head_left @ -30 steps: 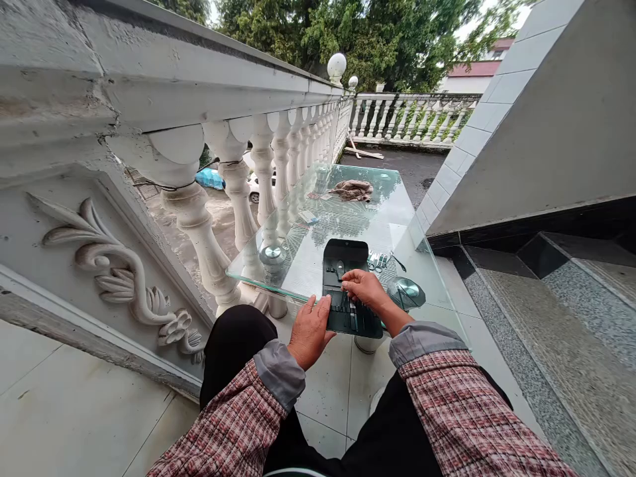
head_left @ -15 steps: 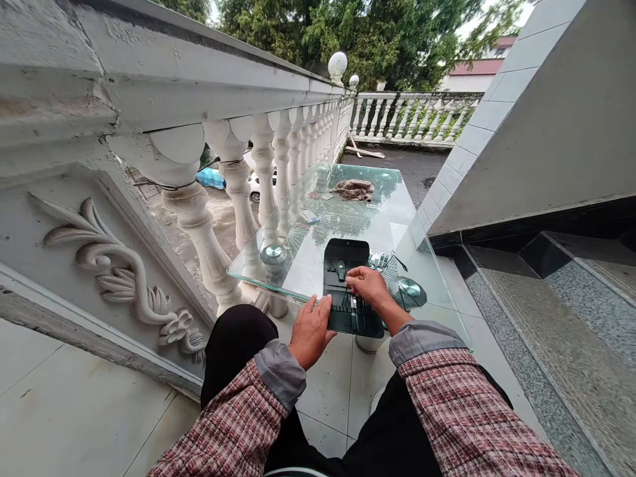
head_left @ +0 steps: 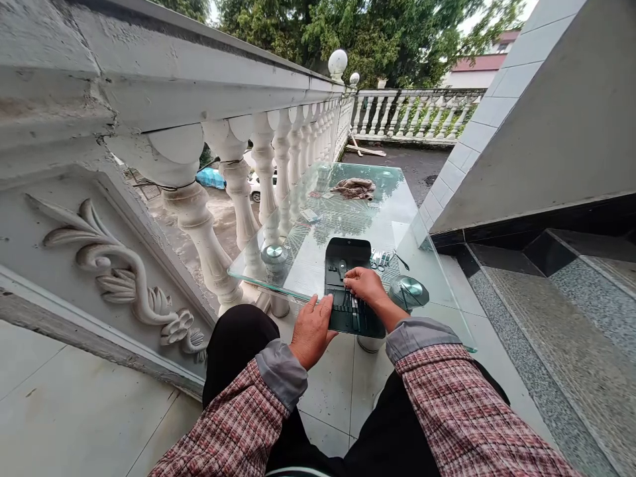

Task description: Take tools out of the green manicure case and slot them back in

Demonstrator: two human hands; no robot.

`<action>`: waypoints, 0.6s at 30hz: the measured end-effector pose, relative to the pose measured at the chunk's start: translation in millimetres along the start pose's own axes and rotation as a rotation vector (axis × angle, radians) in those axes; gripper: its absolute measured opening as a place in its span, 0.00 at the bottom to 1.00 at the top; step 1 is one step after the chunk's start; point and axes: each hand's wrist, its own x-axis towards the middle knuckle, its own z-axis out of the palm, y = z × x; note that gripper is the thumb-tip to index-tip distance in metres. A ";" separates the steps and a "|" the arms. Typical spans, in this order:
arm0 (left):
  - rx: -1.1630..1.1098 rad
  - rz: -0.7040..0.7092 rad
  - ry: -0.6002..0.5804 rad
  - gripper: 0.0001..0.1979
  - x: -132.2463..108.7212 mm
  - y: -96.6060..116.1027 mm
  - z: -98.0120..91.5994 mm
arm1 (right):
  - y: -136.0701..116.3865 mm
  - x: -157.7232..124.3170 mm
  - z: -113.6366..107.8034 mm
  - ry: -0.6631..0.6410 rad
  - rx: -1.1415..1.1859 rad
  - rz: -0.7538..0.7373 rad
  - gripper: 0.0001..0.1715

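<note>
A dark manicure case [head_left: 348,249] lies unfolded at the near edge of the glass table, with slim metal tools [head_left: 354,311] slotted in its lower half and a nail clipper [head_left: 342,267] in its upper half. My left hand [head_left: 312,330] grips the case's lower left edge, fingertips on its surface. Over the middle of the case, my right hand [head_left: 366,286] is closed in a pinch on a thin dark manicure tool, mostly hidden by the fingers. Just beyond that hand, several small metal tools [head_left: 381,257] lie loose on the glass.
The glass table [head_left: 288,275] has a crumpled brown cloth [head_left: 354,188] and a small packet [head_left: 311,216] farther back. A white balustrade [head_left: 237,199] runs along the left. Stone steps [head_left: 546,298] rise at the right.
My right hand has shifted slightly left and down over the case, still pinching. The left hand stays at the case's edge. The view has moved a little.
</note>
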 end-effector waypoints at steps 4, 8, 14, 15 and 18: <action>0.001 0.008 0.003 0.42 0.1 -0.8 1.1 | -3.8 -3.1 -4.0 0.020 -0.152 -0.047 0.05; 0.004 0.011 0.005 0.43 0.2 -1.3 1.8 | -9.5 -10.0 -8.3 0.034 -0.280 -0.120 0.07; 0.008 0.002 0.003 0.42 0.0 -1.7 1.5 | -12.9 -16.1 -13.3 -0.001 -0.396 -0.261 0.10; 0.008 0.002 0.002 0.42 0.0 -1.5 1.3 | -12.5 -16.4 -14.2 -0.005 -0.413 -0.278 0.10; 0.005 0.000 0.001 0.42 0.2 -0.6 0.4 | -10.7 -18.1 -15.9 -0.025 -0.465 -0.322 0.11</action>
